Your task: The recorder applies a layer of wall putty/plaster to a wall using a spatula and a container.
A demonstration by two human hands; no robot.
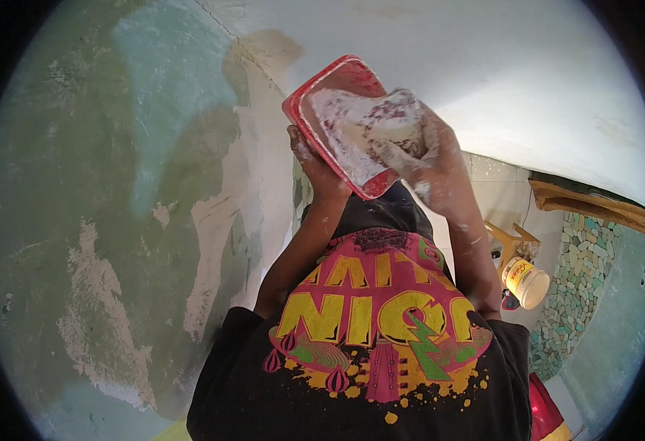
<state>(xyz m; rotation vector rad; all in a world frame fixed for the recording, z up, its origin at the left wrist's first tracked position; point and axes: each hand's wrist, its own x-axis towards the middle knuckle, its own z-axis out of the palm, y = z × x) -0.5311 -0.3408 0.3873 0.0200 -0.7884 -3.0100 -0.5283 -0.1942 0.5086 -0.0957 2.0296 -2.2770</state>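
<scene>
A red rectangular tray (328,156) is held tilted in front of my chest, its inside smeared with white paste or powder. My left hand (314,163) grips the tray by its left side, fingers wrapped round the rim. Over the tray's right side, my right hand (433,151) is closed on a crumpled, white-smeared cloth-like thing (394,116), and its skin is dusted white. Blur and the white coating hide exactly what this thing is. It appears to touch the white material in the tray.
A patchy green wall (139,220) with pale filled areas stands close on my left. Ahead is a whitish wall (543,95). To the lower right are a yellow-labelled tub (526,283), a wooden stool (517,241), a wooden ledge (594,204) and pebble-patterned flooring (572,287).
</scene>
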